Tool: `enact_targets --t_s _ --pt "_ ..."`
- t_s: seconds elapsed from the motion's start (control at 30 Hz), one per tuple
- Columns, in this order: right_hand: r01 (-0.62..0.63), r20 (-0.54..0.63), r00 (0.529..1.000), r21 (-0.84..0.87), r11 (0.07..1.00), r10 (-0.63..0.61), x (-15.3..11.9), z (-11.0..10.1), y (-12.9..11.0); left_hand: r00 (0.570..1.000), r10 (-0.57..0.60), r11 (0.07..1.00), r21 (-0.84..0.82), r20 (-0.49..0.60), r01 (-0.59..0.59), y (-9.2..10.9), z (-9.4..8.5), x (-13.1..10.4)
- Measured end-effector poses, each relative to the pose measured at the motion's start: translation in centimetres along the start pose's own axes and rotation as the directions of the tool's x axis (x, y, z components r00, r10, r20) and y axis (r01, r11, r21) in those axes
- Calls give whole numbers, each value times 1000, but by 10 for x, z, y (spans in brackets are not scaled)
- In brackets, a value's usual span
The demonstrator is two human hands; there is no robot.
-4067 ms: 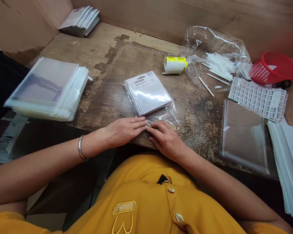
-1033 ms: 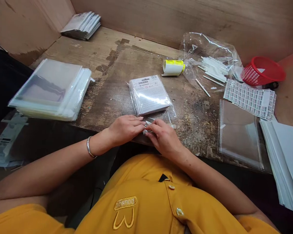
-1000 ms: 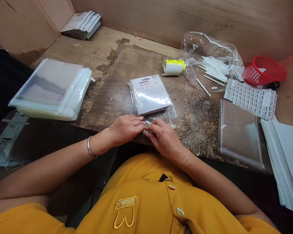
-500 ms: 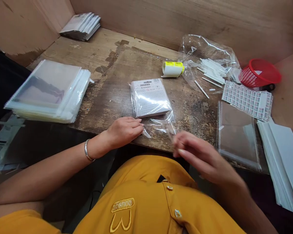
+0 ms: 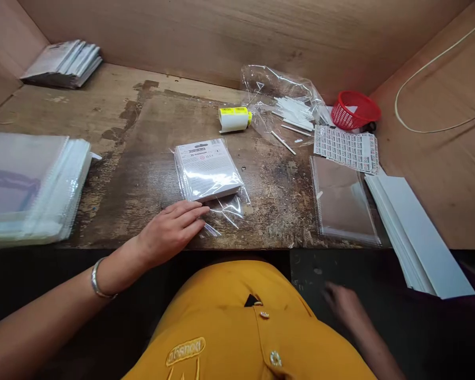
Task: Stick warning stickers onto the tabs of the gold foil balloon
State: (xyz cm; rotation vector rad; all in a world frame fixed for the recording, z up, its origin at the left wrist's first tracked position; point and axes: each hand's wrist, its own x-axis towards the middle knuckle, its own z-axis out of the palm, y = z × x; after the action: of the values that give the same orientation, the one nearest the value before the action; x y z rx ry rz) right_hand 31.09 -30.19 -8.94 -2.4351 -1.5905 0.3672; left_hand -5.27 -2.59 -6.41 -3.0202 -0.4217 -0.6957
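Observation:
A printed card pack in a clear bag (image 5: 208, 171) lies on the brown worn table (image 5: 277, 211) in front of me. My left hand (image 5: 174, 227) rests palm down at the bag's near left edge, fingers stretched out on the clear film. Lower right, beneath the table's edge, my right hand (image 5: 342, 301) hangs over a dark area, away from the bag. It is blurred, and its fingers cannot be made out clearly.
Stacked clear sleeves (image 5: 27, 190) sit left, white packs (image 5: 63, 63) back left. Behind are a yellow-white label roll (image 5: 234, 119), white sticks (image 5: 295, 111) and a red basket (image 5: 356, 110). Sticker sheets (image 5: 346, 148), a clear sleeve (image 5: 342, 200) and white cards (image 5: 419, 237) lie right.
My right hand has left the bag's near edge and moved down and right, below the table edge. My left hand stays at the bag. The view has shifted to the right.

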Motion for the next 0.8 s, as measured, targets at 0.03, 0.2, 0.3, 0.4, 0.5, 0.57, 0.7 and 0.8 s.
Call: enact_targets --t_s 0.03,0.2,0.3,0.4,0.5,0.57,0.7,0.8 --pt "52 -30 998 12 999 -51 8 -5 -10 1000 -7 999 -41 4 7 0 1 0" --pt "582 -372 732 -95 808 -571 88 -17 -96 974 -221 931 -308 -53 194 -2 3 -6" --pt "771 -199 604 -98 629 -772 137 -4 -141 956 -289 894 -368 -41 254 -2 1 -12" --pt "851 -107 520 -29 525 -848 161 13 -161 939 -343 862 -398 2 315 -1 -2 -17" --pt "850 -99 524 -12 527 -846 165 21 -166 955 -295 900 -338 -12 274 -1 -4 -18" --pt "836 -90 546 -5 548 -833 164 22 -166 972 -229 957 -197 -54 215 -1 -4 -17" --pt "856 -109 515 11 517 -850 164 21 -168 981 -184 982 32 -59 186 -1 -1 -15" --pt "876 -164 481 42 481 -861 166 23 -173 983 -162 987 10 -85 163 -1 1 -14"
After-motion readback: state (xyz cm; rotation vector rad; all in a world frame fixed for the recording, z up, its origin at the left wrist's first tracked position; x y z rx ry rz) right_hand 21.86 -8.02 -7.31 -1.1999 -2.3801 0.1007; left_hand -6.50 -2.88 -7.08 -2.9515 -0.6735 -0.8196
